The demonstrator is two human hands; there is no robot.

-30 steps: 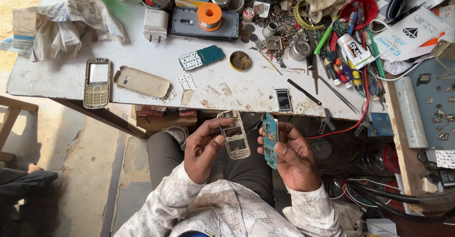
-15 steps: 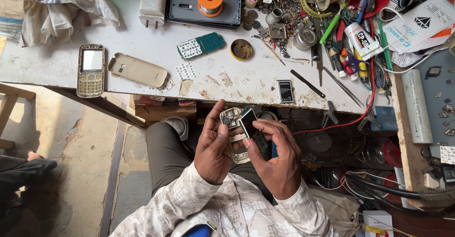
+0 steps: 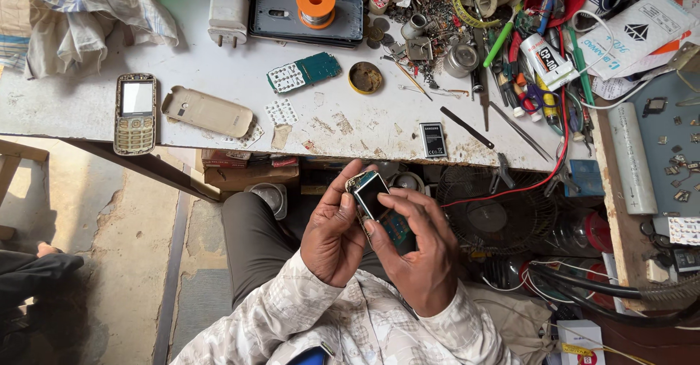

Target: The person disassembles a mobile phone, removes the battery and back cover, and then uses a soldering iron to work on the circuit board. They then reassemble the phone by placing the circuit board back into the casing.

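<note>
Over my lap, below the table edge, my left hand and my right hand together hold a small opened mobile phone with a dark screen. A green circuit board shows under my right fingers. My left thumb lies along the phone's left side, and my right fingers pinch its screen end. On the white table above lie a gold keypad phone, a beige back cover, a green circuit board with keypad and a small black battery.
A crumpled cloth lies at the table's far left. A white charger, an orange solder spool on a dark tray, a round tin, tweezers and heaped tools and parts fill the right. A fan stands under the table.
My hands, apart a second ago with the phone frame in the left and the green board in the right, have come together. Both parts are now pressed into one piece.
</note>
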